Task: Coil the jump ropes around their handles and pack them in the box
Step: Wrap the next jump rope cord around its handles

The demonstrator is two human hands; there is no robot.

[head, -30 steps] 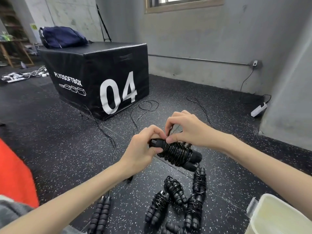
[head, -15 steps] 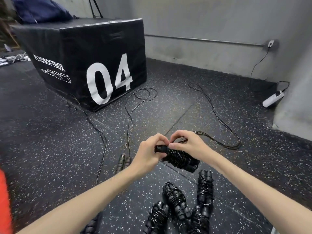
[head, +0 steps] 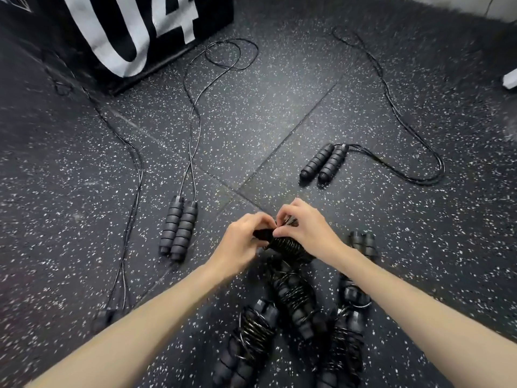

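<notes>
Large white digits "04", top cropped by the frame edge, printed on the side of a black padded box [head: 156,37] standing on the speckled floor, no other readable text

Left hand [head: 242,242] grips — right hand [head: 303,229] pinches.

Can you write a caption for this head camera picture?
Both hands, left and right, finish winding a jump rope above coiled ropes on the floor.
</notes>
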